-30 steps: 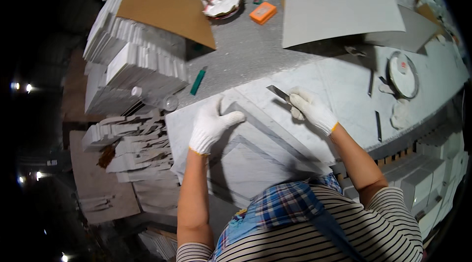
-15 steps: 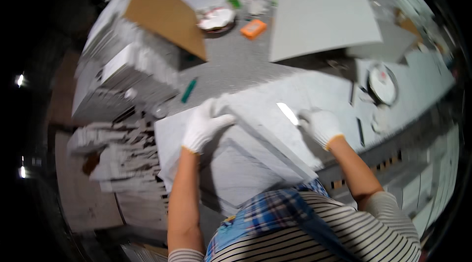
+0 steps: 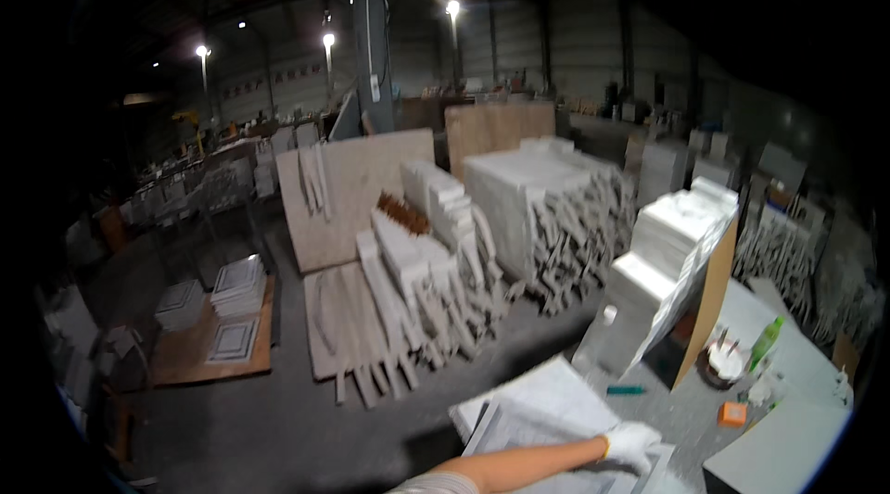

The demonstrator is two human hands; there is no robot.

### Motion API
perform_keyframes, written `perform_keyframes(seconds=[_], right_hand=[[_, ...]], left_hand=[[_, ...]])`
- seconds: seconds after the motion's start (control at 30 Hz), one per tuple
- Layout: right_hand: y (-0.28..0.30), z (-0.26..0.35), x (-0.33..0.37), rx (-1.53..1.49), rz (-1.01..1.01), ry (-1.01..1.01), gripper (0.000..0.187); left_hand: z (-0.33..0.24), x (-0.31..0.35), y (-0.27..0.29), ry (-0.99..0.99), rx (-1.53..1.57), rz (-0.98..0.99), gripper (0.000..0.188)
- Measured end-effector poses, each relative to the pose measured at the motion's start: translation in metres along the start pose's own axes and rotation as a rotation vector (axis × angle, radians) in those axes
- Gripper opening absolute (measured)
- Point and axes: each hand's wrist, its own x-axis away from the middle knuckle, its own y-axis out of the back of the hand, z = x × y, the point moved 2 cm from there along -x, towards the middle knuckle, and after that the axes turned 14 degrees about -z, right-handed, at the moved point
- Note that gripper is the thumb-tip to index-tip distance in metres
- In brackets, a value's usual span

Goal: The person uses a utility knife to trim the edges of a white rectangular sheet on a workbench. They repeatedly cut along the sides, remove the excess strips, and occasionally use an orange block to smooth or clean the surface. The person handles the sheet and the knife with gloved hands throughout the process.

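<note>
Only one of my hands shows, my left hand (image 3: 633,446), in a white knit glove with a yellow cuff. Its arm crosses from the lower edge toward the right, over a grey-and-white marble panel (image 3: 505,424) with a darker border. The gloved fingers bend over the panel's edge and appear to grip it; the fingertips are partly hidden. Under the panel lies a larger white sheet or slab (image 3: 556,387) at the table's corner. Beyond the hand are a green tool or marker (image 3: 627,390) and a small orange box (image 3: 732,414). My right hand is out of view.
Stacked white tiles (image 3: 649,276) stand on the table beside a brown board (image 3: 709,309). Behind them are a bowl (image 3: 725,364) and a green bottle (image 3: 767,341). Stone strips (image 3: 408,309) lie on the floor to the left, with framed panels on a wooden pallet (image 3: 199,360) farther off.
My view has swung up and left, bringing the workshop into sight. The table has shifted to the lower right. My right hand, formerly beside a bright white strip, has left view.
</note>
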Motion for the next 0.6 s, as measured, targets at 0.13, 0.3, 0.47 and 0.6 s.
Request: perform_keyframes(seconds=[0.13,0.3,0.47,0.6], right_hand=[[-0.013,0.01,-0.027,0.096,-0.124,0.437,0.044],[-0.011,0.004,-0.044,0.142,-0.333,0.756,0.043],[-0.003,0.026,-0.048,0.255,-0.242,0.686,0.04],[-0.032,-0.016,-0.098,0.022,-0.009,0.511,0.041]], left_hand=[[0.013,0.004,-0.007,-0.381,-0.105,0.053,0.043],[0.028,-0.008,-0.025,-0.305,-0.094,0.026,0.038],[-0.002,0.008,0.014,0.091,-0.01,-0.048,0.054],[-0.012,0.012,0.028,0.046,-0.057,-0.005,0.047]])
